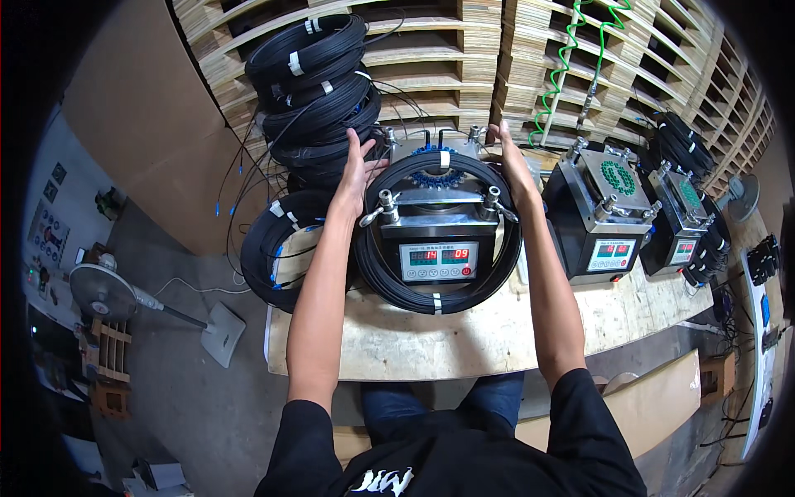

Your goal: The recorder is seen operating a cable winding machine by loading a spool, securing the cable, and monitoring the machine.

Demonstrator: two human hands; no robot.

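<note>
Both the left hand [358,176] and right hand [511,159] grip the black cable coil [439,302] looped around the machine [437,240], stacked coils [319,91] crowding its left, two similar machines [598,222] right.

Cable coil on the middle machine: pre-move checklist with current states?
1. Both hands on the black cable coil: ok, left hand and right hand at its far rim.
2. Coil rings the middle machine: ok.
3. White ties on the coil: ok, two visible.
4. Coil free of the clamp handles: cannot tell.
5. Blue connector ends seated in the top fixture: cannot tell.
6. Firmness of the fingers' hold: cannot tell.
</note>
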